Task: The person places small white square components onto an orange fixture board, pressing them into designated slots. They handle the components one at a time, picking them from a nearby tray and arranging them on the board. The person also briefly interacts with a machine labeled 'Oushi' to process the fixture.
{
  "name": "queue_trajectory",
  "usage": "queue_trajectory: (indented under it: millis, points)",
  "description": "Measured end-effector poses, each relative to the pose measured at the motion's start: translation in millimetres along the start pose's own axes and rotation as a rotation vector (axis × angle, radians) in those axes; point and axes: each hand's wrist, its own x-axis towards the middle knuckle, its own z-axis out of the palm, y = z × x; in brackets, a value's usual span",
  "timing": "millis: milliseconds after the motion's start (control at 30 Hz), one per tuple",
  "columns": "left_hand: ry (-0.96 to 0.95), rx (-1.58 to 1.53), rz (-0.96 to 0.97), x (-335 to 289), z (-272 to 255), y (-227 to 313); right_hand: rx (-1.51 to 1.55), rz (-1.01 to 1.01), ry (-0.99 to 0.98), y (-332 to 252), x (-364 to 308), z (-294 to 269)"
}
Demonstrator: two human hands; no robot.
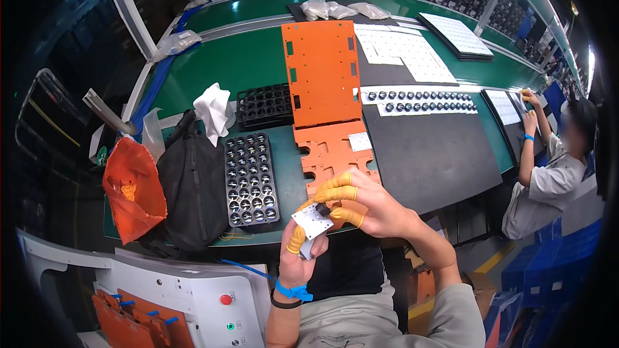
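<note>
My left hand (298, 263), with yellow finger cots, is closed on a small white square board (311, 222) in front of my body. Above it, my right hand (380, 207), also in finger cots, pinches a small black round part (322, 209) at the board's upper right edge. The part appears to touch the board; its exact seating is hidden. Just beyond my hands lies an orange fixture base (332, 158) with another white square board (360, 142) on it. Its orange perforated lid (320, 74) is raised behind.
A black tray (275, 183) of shiny round parts stands left of the fixture, with another black tray (264, 106) behind. A black bag (192, 187) and orange bag (132, 193) are further left. Black parts stand in rows on white sheets (419, 102). A co-worker (554, 167) sits right.
</note>
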Motion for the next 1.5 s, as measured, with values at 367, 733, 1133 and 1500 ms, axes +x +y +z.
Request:
queue_trajectory:
  millis: [367, 733, 1133, 1500]
  points:
    - [0.039, 0.072, -0.029, 1.9, 1.1, 2.2, -0.071, -0.095, -0.047, 5.7, 0.0, 0.1]
    - [0.021, -0.307, -0.187, 6.6, -8.0, -9.1, -0.184, -0.084, -0.044, 5.9, -10.5, 6.9]
    - [0.018, -0.322, -0.276, 16.5, 18.7, -20.7, -0.166, -0.095, 0.496, 11.0, -29.0, 24.6]
    - [0.094, -0.217, -0.301, 24.3, 11.5, -22.7, -0.256, 0.599, 0.575, 77.7, -46.8, -38.6]
